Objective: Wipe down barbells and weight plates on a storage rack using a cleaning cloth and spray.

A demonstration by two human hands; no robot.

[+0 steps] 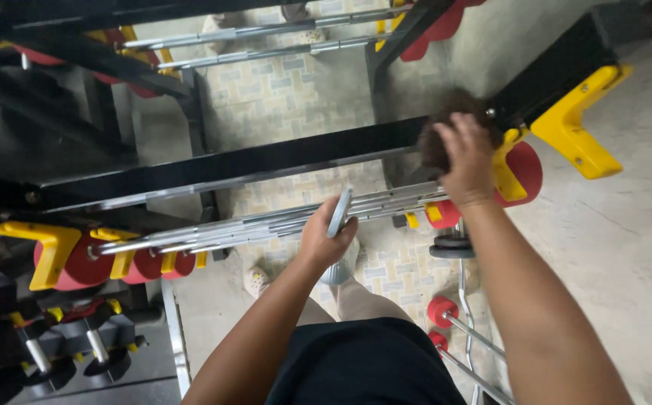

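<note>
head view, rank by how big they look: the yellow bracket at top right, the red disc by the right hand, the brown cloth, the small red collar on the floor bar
1. yellow bracket
2. red disc and brown cloth: too close to rank, both partly hidden by the right hand
3. small red collar, clearly smallest

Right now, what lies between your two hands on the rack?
In the head view, the shiny steel barbell bars span the gap between the left hand, which holds a flat grey object, and the right hand, which presses a dark cloth.

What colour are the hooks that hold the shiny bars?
Yellow. The hooks on the black rack show best in the head view.
</note>
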